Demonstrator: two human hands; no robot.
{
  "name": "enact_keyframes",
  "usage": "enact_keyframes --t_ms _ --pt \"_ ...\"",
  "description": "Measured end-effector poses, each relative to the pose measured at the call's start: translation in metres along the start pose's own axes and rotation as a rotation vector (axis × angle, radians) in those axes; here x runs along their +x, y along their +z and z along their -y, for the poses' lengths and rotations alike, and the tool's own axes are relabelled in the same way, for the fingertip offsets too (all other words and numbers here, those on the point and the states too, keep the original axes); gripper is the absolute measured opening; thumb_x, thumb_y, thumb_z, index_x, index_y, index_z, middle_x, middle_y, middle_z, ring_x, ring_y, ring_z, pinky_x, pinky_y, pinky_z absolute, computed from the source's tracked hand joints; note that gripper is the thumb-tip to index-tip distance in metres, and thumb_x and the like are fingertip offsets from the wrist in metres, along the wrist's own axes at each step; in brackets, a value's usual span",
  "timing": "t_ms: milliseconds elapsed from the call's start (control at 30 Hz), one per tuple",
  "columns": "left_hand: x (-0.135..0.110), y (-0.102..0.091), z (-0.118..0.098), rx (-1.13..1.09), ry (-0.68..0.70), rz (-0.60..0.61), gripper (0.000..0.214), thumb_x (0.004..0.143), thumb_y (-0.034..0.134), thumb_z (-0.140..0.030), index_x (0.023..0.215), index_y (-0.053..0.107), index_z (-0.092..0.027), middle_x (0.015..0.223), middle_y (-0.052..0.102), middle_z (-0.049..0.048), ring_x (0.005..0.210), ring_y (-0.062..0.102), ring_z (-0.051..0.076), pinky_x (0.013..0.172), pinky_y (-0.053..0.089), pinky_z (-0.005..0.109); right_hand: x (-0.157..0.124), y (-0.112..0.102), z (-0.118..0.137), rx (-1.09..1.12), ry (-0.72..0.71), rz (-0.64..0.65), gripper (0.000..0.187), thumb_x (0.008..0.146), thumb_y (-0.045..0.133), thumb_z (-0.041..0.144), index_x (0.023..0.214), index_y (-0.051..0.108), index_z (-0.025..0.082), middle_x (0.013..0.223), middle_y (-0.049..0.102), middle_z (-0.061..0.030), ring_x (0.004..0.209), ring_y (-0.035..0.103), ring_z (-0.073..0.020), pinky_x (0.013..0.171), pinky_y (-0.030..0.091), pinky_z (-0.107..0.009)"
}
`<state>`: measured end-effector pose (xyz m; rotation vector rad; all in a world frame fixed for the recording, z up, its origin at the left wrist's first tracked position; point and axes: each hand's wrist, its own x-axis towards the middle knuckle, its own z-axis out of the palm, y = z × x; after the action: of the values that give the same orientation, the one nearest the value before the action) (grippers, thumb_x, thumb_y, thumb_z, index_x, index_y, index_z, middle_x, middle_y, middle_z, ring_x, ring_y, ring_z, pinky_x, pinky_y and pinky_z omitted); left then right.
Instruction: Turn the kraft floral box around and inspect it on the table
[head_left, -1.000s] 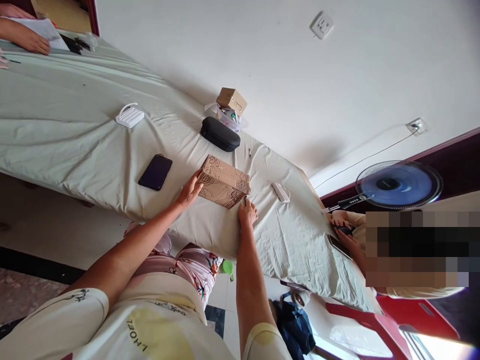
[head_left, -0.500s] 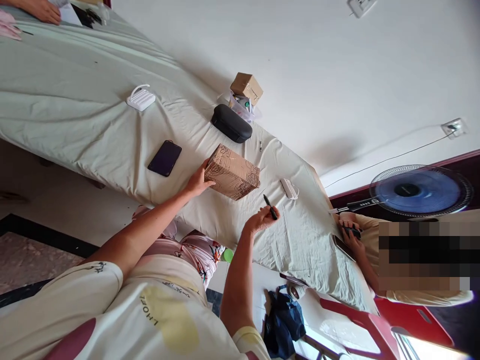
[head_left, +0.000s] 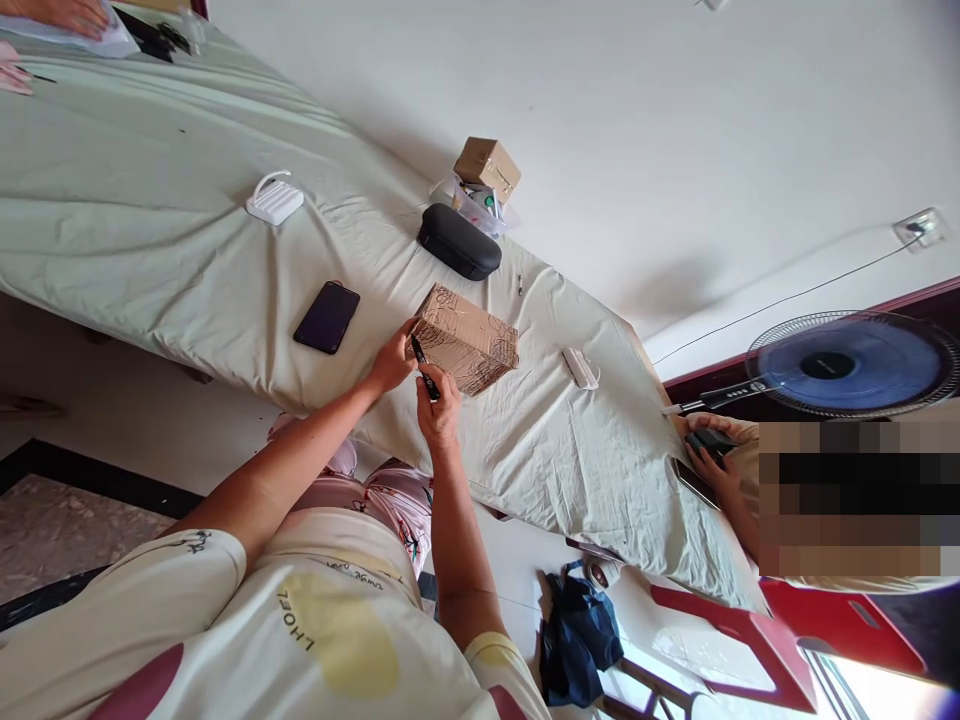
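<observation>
A cardboard box with dark looping pen lines drawn over its sides rests on the cloth-covered table. My left hand grips the box by its left end. In my right hand is a black marker pen, its tip at the near left side of the box. Whether the tip touches the cardboard I cannot tell. To the left of the box lies a dark phone-like tablet, and behind it a black hard case.
Behind the case, a smaller cardboard box sits on a clear plastic tub. White devices lie on the table's left and right. At right, a person's hands hold a dark object near a fan. Another person's hand is far left.
My right hand has brought the marker leftward from the table right of the box to its left side. My left hand stays on the box.
</observation>
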<state>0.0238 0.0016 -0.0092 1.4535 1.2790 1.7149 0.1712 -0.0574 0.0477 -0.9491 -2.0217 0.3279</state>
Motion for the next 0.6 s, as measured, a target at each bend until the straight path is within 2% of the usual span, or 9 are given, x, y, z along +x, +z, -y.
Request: enact_keyframes --t_ms 100,233,433,533,600 --pt "0.001 0.001 -0.002 0.023 -0.032 -0.007 0.081 0.075 0.071 -0.016 0.153 0.050 -0.024 0.148 0.064 0.0103 0.132 0.064 0.032 0.117 0.050 0.050 -0.005 -0.004 -0.006 -0.035 0.063 -0.046 0.033 0.101 0.049 0.046 0.112 0.072 0.025 0.109 0.076 -0.0099 0.105 0.071 -0.0239 0.101 0.057 -0.044" --pt "0.002 0.002 0.003 0.027 -0.039 -0.010 0.085 0.073 0.079 -0.020 0.153 0.049 -0.024 0.148 0.064 0.0105 0.136 0.062 0.033 0.118 0.048 0.049 -0.006 -0.016 -0.009 -0.001 0.122 -0.207 0.035 0.102 0.048 0.048 0.115 0.071 0.024 0.105 0.076 -0.0097 0.102 0.072 -0.0245 0.100 0.058 -0.046" --pt "0.002 0.002 0.010 0.027 0.021 -0.011 0.086 0.076 0.079 -0.023 0.155 0.046 -0.023 0.153 0.059 0.0128 0.141 0.058 0.033 0.121 0.045 0.049 0.013 -0.028 -0.004 0.023 0.016 -0.255 0.033 0.100 0.051 0.050 0.112 0.071 0.026 0.115 0.072 -0.0103 0.116 0.069 -0.0260 0.108 0.055 -0.050" --pt "0.003 0.002 0.012 0.043 0.018 -0.001 0.086 0.076 0.079 -0.022 0.155 0.046 -0.023 0.152 0.060 0.0143 0.141 0.057 0.034 0.122 0.044 0.052 0.028 -0.039 -0.015 0.056 0.020 -0.490 0.038 0.101 0.047 0.051 0.121 0.067 0.025 0.114 0.068 -0.0101 0.113 0.068 -0.0262 0.106 0.055 -0.053" --pt "0.004 0.002 0.015 0.041 0.026 0.007 0.084 0.076 0.080 -0.023 0.154 0.047 -0.024 0.152 0.059 0.0147 0.142 0.057 0.035 0.121 0.044 0.054 0.037 -0.054 -0.033 0.060 0.098 -0.666 0.046 0.103 0.039 0.052 0.135 0.059 0.025 0.115 0.065 -0.0106 0.109 0.068 -0.0260 0.103 0.055 -0.054"
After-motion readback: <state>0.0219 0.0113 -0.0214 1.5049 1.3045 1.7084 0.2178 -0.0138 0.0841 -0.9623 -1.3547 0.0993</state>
